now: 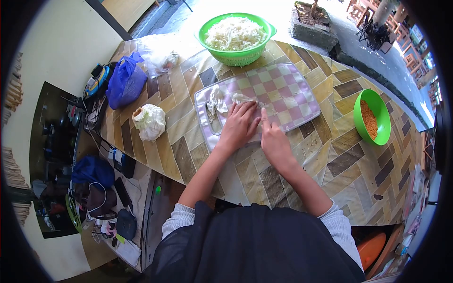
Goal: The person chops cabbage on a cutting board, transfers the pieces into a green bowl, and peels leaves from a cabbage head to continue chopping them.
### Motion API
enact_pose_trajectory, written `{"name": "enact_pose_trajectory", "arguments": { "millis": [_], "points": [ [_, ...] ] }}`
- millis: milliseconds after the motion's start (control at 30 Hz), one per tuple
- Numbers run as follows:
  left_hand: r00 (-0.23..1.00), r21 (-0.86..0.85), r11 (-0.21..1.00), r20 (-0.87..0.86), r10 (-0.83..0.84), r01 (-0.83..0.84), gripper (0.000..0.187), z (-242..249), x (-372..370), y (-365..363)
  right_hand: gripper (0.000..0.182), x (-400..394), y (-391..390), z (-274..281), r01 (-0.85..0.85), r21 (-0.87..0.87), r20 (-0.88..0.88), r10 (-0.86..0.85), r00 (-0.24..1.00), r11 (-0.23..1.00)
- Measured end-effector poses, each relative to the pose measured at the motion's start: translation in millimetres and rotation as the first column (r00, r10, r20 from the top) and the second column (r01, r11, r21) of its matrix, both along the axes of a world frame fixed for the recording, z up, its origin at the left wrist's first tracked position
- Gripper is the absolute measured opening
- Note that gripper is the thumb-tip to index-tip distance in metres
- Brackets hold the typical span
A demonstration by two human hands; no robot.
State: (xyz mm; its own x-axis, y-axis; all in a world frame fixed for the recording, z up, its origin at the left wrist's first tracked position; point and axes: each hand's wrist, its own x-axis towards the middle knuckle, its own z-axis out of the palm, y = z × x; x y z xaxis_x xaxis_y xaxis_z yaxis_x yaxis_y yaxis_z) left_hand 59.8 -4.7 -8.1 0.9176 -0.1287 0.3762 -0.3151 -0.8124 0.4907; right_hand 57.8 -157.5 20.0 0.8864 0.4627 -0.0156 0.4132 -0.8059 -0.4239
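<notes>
A pink-and-white checkered cutting board (283, 89) lies on the table, with pale leafy pieces (216, 100) at its left end. My left hand (240, 121) rests on the board, its fingers close together over a pale leaf piece (241, 98). Just right of it, my right hand (275, 141) is closed round a knife, its index finger stretched forward along the top; most of the knife is hidden. A partly cut cabbage (149, 122) sits on the table left of the board.
Beyond the board stands a green colander (236, 55) heaped with pale shreds. At the right is a green bowl (384, 123) with orange crumbs. A blue plastic bag (125, 83) and a clear bag (153, 59) lie at the back left of the patterned table (351, 162).
</notes>
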Motion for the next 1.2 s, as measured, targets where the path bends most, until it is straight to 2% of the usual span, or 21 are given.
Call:
{"name": "enact_pose_trajectory", "arguments": {
  "millis": [100,233,400,600,700,800,900,1100,1200],
  "points": [
    [1.0,0.0,1.0,0.012,-0.006,0.006,0.043,-2.0,0.7,-0.1,0.062,2.7,4.0,0.9,-0.009,-0.065,-0.003,0.009,1.0,0.998],
    [0.999,-0.072,0.997,-0.023,0.027,-0.028,0.042,-0.5,-0.5,-0.9,0.062,24.6,0.9,-7.6,-0.047,0.055,0.037,0.045,0.998,0.997],
    [1.0,-0.009,1.0,0.001,0.028,-0.028,0.041,-0.2,-0.8,-1.1,0.062,23.3,-2.5,2.6,-0.061,0.157,-0.024,0.066,0.998,0.986],
    [1.0,0.007,1.0,-0.01,0.019,-0.019,0.04,0.4,-1.7,0.0,0.065,3.5,6.5,-2.2,-0.009,-0.028,-0.007,0.009,1.0,1.0],
    [0.999,0.036,0.999,-0.033,0.023,-0.021,0.041,3.6,-0.4,-0.8,0.063,8.6,8.7,-8.0,-0.011,-0.026,0.069,0.012,0.998,1.0],
    [0.998,0.104,0.994,-0.043,0.034,-0.03,0.043,6.0,-3.3,3.6,0.061,30.3,1.5,-9.2,-0.076,0.138,0.051,0.069,0.996,0.988],
    [0.999,0.11,0.994,-0.051,0.017,-0.011,0.045,5.0,-2.6,8.7,0.06,28.6,-4.5,11.9,-0.059,0.202,-0.089,0.078,0.993,0.978],
    [0.999,0.121,0.993,-0.034,0.017,-0.013,0.045,4.1,-3.8,8.5,0.062,4.8,-0.5,-1.2,-0.011,0.103,-0.023,0.013,1.0,0.995],
    [0.999,0.136,0.991,-0.032,0.022,-0.018,0.045,4.2,-3.6,9.2,0.063,-1.6,7.1,-1.3,0.008,-0.003,-0.024,-0.008,1.0,1.0]
  ]
}}
